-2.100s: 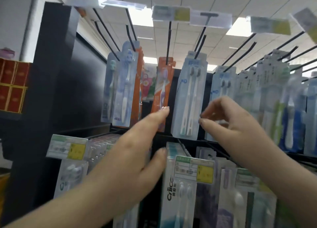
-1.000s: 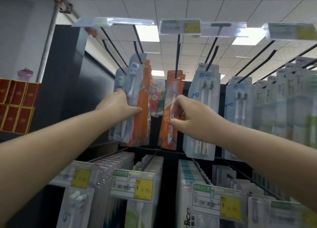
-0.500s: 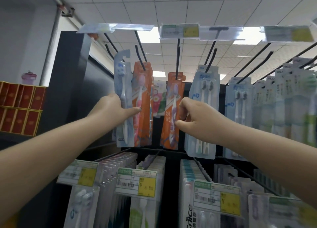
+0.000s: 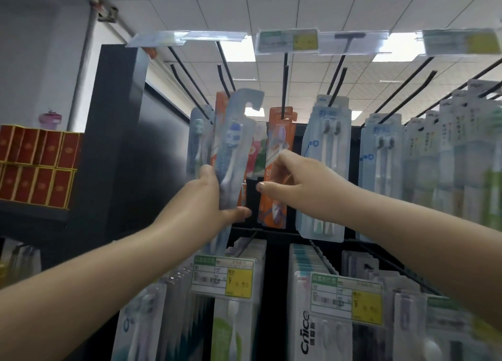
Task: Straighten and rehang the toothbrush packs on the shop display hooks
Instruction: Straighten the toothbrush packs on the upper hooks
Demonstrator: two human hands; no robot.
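My left hand (image 4: 214,197) grips a clear blue toothbrush pack (image 4: 235,154) by its lower half. The pack is tilted to the right, and its hang slot sits free below the black display hooks (image 4: 190,81). Behind it, a grey-blue pack (image 4: 197,140) and an orange pack (image 4: 221,108) hang on the hooks. My right hand (image 4: 293,178) pinches the left edge of another orange toothbrush pack (image 4: 279,132), which hangs from the middle hook (image 4: 284,89). White twin-brush packs (image 4: 326,154) hang just to the right.
More packs (image 4: 445,157) fill the hooks at right. Price tags (image 4: 288,41) sit on the hook ends overhead. A lower row of packs with yellow price labels (image 4: 222,276) juts out below my arms. A black side panel (image 4: 114,143) and red boxes (image 4: 38,170) stand at left.
My left hand has drawn the blue pack forward off its hook and tipped it to the right. My right hand has stayed on the orange pack.
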